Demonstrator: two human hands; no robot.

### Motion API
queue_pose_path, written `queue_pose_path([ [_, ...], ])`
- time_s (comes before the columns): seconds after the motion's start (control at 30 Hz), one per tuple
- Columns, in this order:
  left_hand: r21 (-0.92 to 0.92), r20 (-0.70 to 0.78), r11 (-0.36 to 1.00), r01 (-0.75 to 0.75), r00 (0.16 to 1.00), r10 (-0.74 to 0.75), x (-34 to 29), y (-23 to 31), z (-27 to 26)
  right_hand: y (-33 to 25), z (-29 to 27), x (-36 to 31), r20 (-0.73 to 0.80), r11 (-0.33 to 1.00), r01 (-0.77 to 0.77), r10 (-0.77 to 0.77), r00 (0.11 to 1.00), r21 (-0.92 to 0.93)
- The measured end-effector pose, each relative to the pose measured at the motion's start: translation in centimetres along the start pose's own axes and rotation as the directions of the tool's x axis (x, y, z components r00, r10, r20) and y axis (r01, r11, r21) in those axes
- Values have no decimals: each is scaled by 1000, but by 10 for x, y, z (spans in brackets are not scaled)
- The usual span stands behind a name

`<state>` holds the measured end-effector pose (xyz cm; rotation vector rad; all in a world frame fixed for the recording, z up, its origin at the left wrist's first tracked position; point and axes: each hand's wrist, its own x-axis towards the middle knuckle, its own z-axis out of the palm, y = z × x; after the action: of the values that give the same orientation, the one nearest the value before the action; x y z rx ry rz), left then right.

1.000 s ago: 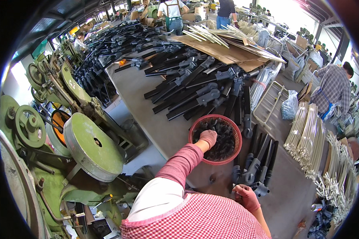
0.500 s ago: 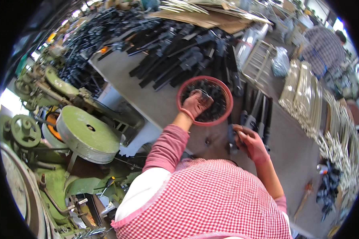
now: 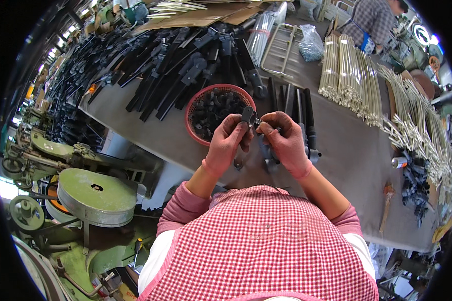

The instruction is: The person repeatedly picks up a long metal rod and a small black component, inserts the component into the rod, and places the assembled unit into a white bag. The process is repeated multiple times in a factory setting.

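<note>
In front of my apron both hands, in stained reddish gloves, are raised close together. My left hand (image 3: 223, 148) is closed, thumb and fingers pinching a small black bracket-like part (image 3: 247, 115). Closed too, my right hand (image 3: 289, 150) has its fingertips at a small shiny metal piece (image 3: 257, 121) beside the black part. Below the right fingers a dark tubular part (image 3: 267, 151) shows; whether that hand holds it is unclear. Just beyond my left hand stands a round red basket (image 3: 190, 108), full of small black parts (image 3: 213, 111).
Long black tube assemblies (image 3: 173, 75) pile up across the table (image 3: 150, 131); more black tubes (image 3: 300, 105) lie right of the basket. Bundles of pale metal rods (image 3: 349, 75) are at the right. A green machine (image 3: 96, 188) stands left. Another person (image 3: 369, 21) is at the far right.
My left hand has come out of the basket toward me, now with a small black part. My right hand has moved left and up to meet it. The view has shifted.
</note>
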<state>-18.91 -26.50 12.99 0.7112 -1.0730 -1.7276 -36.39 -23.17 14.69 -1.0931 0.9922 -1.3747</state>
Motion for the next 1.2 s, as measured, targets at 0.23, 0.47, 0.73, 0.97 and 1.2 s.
queue_pose_path([
  [0.23,22,104,995,98,990,-100,-21,-6,4,0,-5,-13,25,975,-215,217,976,-62],
  [0.47,-84,39,964,253,967,-251,-52,-50,-23,35,0,-30,121,906,-355,388,914,-229],
  [0.73,976,-107,195,102,994,19,-80,-135,-163,63,-20,-25,204,665,-712,683,702,225],
  [0.97,994,-13,-110,12,1000,-3,-50,-140,-212,53,-43,-23,153,612,-741,734,662,275],
  [1.2,758,351,-569,-317,935,-53,106,-86,-220,59,-43,-22,104,651,-526,570,815,547],
])
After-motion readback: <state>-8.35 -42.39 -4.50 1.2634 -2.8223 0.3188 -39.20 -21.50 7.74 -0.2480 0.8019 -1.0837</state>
